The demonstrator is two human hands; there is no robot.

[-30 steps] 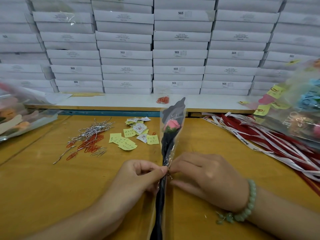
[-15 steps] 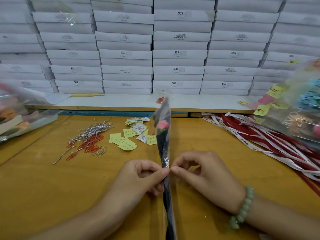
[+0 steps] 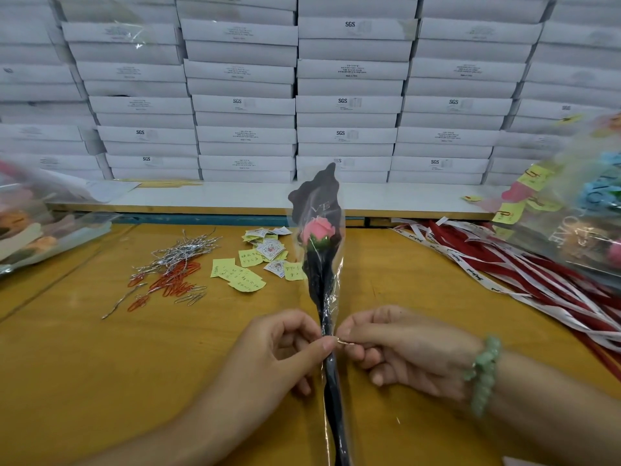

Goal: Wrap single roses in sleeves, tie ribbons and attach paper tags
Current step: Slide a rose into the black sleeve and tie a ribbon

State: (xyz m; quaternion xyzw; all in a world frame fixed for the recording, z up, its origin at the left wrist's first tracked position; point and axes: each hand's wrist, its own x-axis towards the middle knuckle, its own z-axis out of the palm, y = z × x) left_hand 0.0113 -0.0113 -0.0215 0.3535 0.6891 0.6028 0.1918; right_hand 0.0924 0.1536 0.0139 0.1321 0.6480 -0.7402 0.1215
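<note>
Left hand pinches sleeved rose | right hand pinches wire tie | stem upright, bloom up

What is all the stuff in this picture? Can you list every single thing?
rose: one, pink, inside the sleeve
sleeve: one, clear with a black back, held upright over the table
wire tie: one, shiny, at the sleeve's narrow part
spare wire ties: a pile, silver, table left of the rose
paper clips: a pile, mostly orange-red, beside the spare wire ties
paper tags: many, yellow and white, table middle
ribbons: many, red and white, table right
boxes: many, white, stacked behind
bags of flowers: two, clear, far left and far right
table: one, yellow-brown
bracelet: one, green beads, right wrist
left hand: pinches the sleeve
right hand: pinches the wire tie
</note>
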